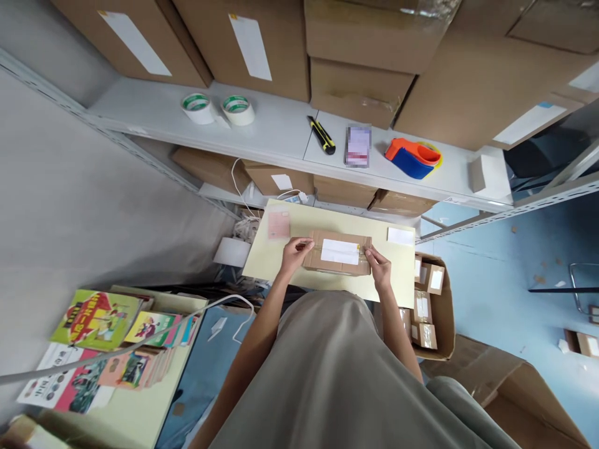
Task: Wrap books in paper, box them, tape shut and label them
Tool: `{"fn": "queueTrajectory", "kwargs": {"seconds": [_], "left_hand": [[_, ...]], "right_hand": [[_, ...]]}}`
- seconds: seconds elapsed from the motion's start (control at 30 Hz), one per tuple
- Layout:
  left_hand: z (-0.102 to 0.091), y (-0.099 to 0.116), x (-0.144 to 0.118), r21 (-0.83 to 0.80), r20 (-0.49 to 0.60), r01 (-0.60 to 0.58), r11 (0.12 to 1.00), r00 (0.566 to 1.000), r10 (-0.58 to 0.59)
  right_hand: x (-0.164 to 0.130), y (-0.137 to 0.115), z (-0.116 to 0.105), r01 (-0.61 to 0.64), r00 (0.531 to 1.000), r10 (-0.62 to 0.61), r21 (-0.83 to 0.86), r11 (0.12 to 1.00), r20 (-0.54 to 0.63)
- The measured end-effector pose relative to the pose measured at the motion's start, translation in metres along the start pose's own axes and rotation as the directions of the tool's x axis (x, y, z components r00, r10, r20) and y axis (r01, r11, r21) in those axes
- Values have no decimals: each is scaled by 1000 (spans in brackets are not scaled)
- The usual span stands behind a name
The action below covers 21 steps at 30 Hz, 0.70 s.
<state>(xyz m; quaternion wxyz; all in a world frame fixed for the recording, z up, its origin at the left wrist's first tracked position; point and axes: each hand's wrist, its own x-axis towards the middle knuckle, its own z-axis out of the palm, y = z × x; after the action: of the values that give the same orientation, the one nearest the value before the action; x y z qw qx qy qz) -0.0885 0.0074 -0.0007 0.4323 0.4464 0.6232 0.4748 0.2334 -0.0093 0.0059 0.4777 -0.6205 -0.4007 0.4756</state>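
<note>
A small taped cardboard box [341, 269] lies on the pale yellow table in front of me, with a white label [339, 251] on its top. At the box's left end, my left hand [294, 254] is closed, its thumb and fingers pinched on the upper edge. My right hand [379, 267] grips the opposite end, fingers bent over the corner beside the strip of clear tape. A pink paper [279, 225] rests on the table's far left, and a white slip [400, 236] on its far right.
The shelf [281, 134] above the table bears tape rolls [238, 111], a utility knife [322, 135] and an orange-blue tape dispenser [414, 158]. Right of the table, a large carton [447, 312] holds several small boxes. Books [98, 318] lie on a table at left.
</note>
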Motion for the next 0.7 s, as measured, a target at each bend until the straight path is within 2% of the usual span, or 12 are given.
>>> {"fn": "queueTrajectory", "kwargs": {"seconds": [0.07, 0.13, 0.23, 0.33, 0.43, 0.53, 0.6, 0.63, 0.7], "left_hand": [[-1, 2, 1, -1, 20, 6, 1000, 1000, -6], [-2, 5, 2, 43, 29, -38, 998, 999, 36], [-3, 19, 7, 201, -16, -183, 962, 982, 190], [2, 46, 20, 298, -17, -346, 890, 930, 367], [19, 91, 44, 286, 54, -496, 820, 862, 503], [51, 149, 73, 264, 112, -599, 756, 798, 593], [77, 190, 90, 233, 141, -649, 724, 759, 635], [91, 209, 97, 219, 162, -669, 710, 743, 650], [117, 244, 108, 185, 190, -694, 696, 720, 667]], "right_hand": [[0, -2, 0, 30, 1000, -30, -32, 999, 7], [-1, -5, -1, 52, 999, -52, -76, 996, 9], [-1, -16, -5, 91, 995, -84, -143, 986, 54], [5, -41, -13, 163, 983, -142, -198, 966, 118], [29, -85, -24, 343, 939, -318, -296, 891, 131], [74, -146, -35, 548, 823, -549, -459, 699, 148], [112, -190, -39, 584, 769, -618, -575, 573, 165], [131, -211, -38, 568, 769, -612, -639, 520, 185], [165, -249, -32, 479, 828, -512, -762, 436, 228]]}}
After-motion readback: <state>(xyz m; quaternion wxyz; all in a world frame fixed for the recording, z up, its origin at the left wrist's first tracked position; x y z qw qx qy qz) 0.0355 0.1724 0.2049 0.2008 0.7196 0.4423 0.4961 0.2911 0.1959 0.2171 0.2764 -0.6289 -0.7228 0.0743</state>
